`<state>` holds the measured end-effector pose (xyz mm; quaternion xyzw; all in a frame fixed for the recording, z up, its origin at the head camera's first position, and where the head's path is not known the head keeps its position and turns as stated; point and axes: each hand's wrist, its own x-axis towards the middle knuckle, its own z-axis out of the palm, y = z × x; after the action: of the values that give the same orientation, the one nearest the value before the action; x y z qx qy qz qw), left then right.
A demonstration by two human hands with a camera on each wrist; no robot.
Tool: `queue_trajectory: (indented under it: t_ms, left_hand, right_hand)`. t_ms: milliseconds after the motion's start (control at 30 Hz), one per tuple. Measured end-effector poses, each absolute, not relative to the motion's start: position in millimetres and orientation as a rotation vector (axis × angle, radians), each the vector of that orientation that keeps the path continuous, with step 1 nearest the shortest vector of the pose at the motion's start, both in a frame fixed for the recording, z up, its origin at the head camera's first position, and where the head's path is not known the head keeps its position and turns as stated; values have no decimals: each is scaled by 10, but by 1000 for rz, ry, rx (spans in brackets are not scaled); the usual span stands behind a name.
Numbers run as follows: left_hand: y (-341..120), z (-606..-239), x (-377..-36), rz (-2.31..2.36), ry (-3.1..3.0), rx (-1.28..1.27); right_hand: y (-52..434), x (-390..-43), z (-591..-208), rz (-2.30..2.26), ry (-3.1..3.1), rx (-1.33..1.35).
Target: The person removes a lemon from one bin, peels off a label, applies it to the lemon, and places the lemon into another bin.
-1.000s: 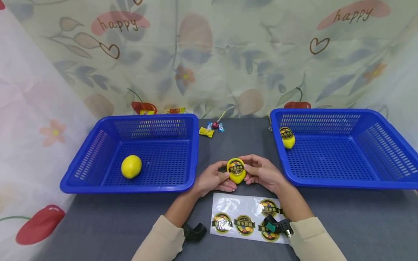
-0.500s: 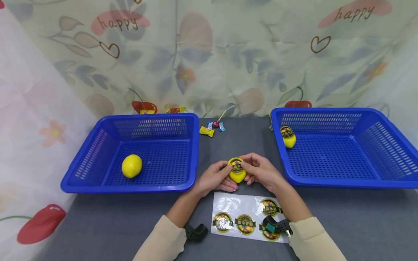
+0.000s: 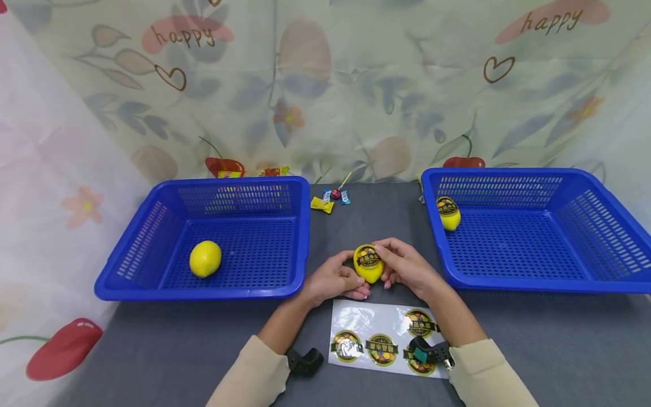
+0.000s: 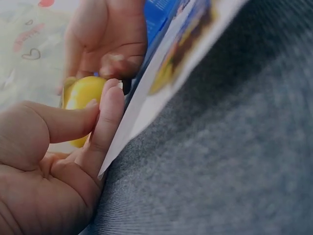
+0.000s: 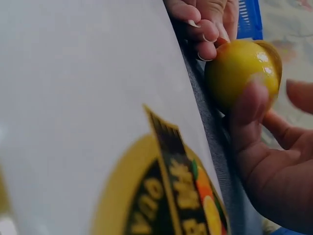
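While hands [image 3: 330,277] [image 3: 409,270] hold lemon [image 3: 370,275], candies [image 3: 322,205], headcam only

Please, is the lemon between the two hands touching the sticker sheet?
Apart. The head view shows it: a strip of grey cloth is visible between the lower tip of the lemon and the far edge of the sticker sheet.

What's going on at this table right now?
A person holds an oval yellow lemon bearing a round black-and-gold sticker between the left hand and the right hand. Nearer the person, a glossy white sheet with more round stickers lies on the dark grey tabletop. The left blue plastic basket contains a second yellow lemon, no sticker visible; the right blue plastic basket contains a third yellow lemon, stickered.
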<state>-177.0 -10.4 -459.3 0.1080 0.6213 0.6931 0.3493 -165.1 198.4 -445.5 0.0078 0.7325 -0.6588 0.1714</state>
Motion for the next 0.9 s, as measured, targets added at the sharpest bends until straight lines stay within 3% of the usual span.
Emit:
queue_trajectory:
  t_ms: [333,600,900]
  left_hand:
    - [-105,-4584,-1749,1785,1630,350]
    - [-150,-4580,-1742,1747,1615,429]
    - [-156,-4575,-1760,1704,1620,407]
  right_hand:
    - [1869,-1515,-4250,-1161,2735,-322]
    - [1758,-1393,-4072,-786,2930,-329]
    - [2073,-1332,-3225,-962,2855,-482]
